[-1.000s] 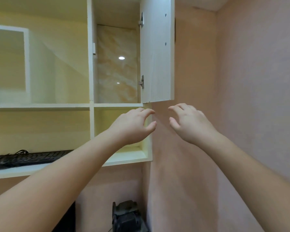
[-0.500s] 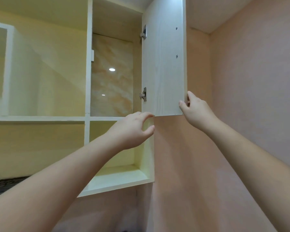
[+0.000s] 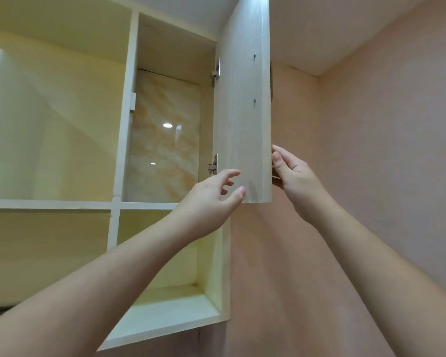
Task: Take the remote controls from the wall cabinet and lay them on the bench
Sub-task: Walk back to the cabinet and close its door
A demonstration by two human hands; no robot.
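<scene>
Behind the cabinet door (image 3: 242,112) no remote controls show yet. My right hand (image 3: 292,176) grips its outer edge; my left hand (image 3: 211,199) hovers loose beside it. Next I'd search the open compartment (image 3: 165,140).

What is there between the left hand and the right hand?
In the head view, the lower free edge of the open cabinet door stands between the left hand and the right hand.

pink wall (image 3: 371,163), white ceiling (image 3: 307,34)
</scene>
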